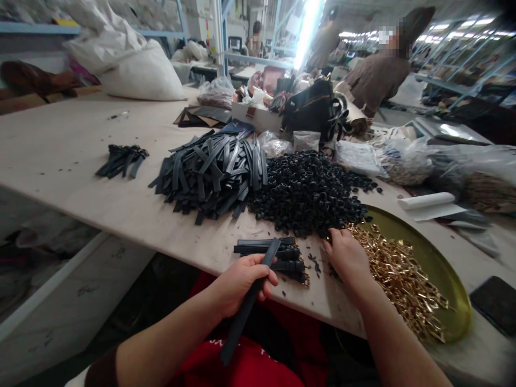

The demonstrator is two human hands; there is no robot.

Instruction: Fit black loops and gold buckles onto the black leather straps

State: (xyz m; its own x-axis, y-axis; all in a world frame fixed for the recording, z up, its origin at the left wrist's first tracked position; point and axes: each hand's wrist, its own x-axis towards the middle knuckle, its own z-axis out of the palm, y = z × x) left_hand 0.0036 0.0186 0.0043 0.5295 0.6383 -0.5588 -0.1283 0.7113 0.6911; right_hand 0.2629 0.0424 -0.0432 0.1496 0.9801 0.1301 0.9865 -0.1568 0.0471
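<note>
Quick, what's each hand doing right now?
Left hand: closed on a black strap.
Right hand: at the black loop pile; whether it grips one, can't tell.

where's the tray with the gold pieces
In the head view, the tray is on the right side of the table, beside the right hand and the pile of black loops.

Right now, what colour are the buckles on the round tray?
Shiny gold buckles; the head view shows them.
</note>
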